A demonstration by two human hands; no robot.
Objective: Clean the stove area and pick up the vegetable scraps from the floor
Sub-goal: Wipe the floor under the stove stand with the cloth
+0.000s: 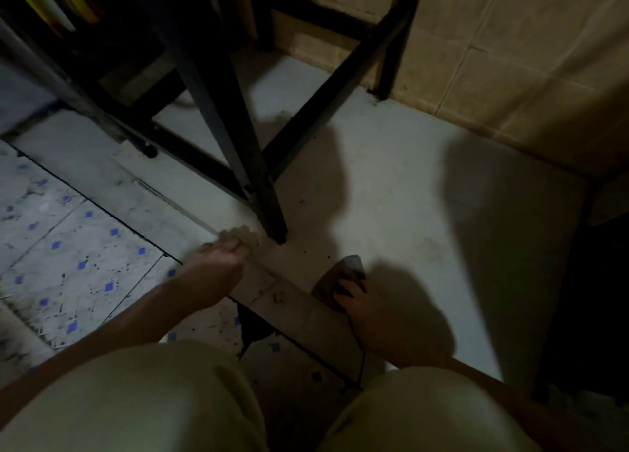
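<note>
Crouching low with both knees (136, 400) in pale cloth filling the near edge of the view, the person is reaching down with both bare arms toward the floor. The left hand (218, 264) is stretching out to the foot of the black stand (269, 213), its fingers (238, 237) bunching together right at the edge of the low step (306, 315) and just beside the stand's leg. They are too blurred for me to tell whether they are pinching anything or only brushing the surface. The right hand (374, 312) is sitting lower and to the right in shadow, its fingers curling over a flat brown piece (343, 271) and holding it down against the pale floor (391, 196), with its pointed end aiming away from the person. What that piece is made of I cannot tell in this dim light. A few small scraps (279, 295) are lying on the step between the two hands, nearer the brown piece than the left fingers, and dark specks are scattering around them and over the patterned tiles (68, 240) with blue diamonds on the left. Two broad shadows are falling across the pale floor, which is running back to the beige tiled wall (510, 60).
</note>
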